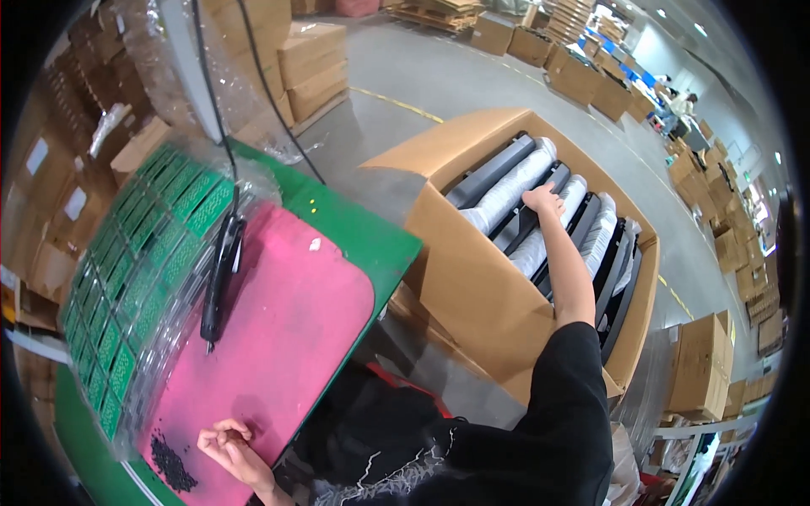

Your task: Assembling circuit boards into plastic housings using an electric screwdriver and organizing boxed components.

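Far L: clear plastic trays [143, 278] w/ green boards in their compartments, on the green tabletop [346, 211]. Pile of small black screws [171, 465] sits on the pink mat's [287, 337] lower L corner. L hand [232, 455] is just R of it, over the mat's lower edge; its fingers half-curled & loose, nothing visible in them. Elec. screwdriver [224, 270] hangs on its cord above the mat, tip down, btwn trays & mat centre.

R of the tabletop: open cardboard box [472, 287], flaps up, holding a row of long dark grey units, some btwn silvery wrapped pieces [516, 181]. R hand [544, 200] is in there, at the upper end of one dark unit [525, 223]; the unit runs from the fingers down-L, long axis diagonal, parallel to its neighbours. R hand is clearly nearer, L well apart. R fingers bent over the unit; can't tell if gripping or just touching.
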### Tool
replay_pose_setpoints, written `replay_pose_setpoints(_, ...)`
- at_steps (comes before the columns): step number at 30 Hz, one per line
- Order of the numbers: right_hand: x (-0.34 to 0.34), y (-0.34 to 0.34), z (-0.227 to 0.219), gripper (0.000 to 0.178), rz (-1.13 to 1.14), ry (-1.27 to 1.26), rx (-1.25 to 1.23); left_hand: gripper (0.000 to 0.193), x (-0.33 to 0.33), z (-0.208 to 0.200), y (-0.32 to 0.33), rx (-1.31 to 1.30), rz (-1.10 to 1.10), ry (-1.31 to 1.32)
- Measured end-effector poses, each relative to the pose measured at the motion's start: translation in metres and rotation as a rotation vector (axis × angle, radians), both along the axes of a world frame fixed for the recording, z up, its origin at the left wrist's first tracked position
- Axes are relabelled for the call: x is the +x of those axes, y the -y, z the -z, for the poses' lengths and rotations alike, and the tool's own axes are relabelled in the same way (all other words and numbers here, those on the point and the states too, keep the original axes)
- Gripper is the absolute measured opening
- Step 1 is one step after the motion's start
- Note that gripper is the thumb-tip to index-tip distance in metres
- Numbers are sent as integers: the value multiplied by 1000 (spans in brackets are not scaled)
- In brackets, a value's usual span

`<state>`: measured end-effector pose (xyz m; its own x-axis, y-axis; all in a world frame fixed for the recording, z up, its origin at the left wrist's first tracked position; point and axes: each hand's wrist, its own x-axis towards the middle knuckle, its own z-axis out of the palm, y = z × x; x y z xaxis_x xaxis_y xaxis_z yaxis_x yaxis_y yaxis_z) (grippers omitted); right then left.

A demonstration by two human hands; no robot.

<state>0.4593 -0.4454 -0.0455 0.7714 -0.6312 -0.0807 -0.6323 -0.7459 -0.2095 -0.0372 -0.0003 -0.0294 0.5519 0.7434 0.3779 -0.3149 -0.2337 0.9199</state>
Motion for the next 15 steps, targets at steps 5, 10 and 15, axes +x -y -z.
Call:
replay_pose_setpoints(5, 56, 45, -5, 82, -11, -81, 23, 21, -9, -2, 4, 86, 54, 21)
replay_pose_setpoints(10, 80, 93, -88, 50, -298, 82, -116, 19, -9, -3, 7, 37, 63, 13)
replay_pose_setpoints(15, -43, 167, -231, 18, -309, 712, 315, 23, -5, -2, 12, 84, 83, -2)
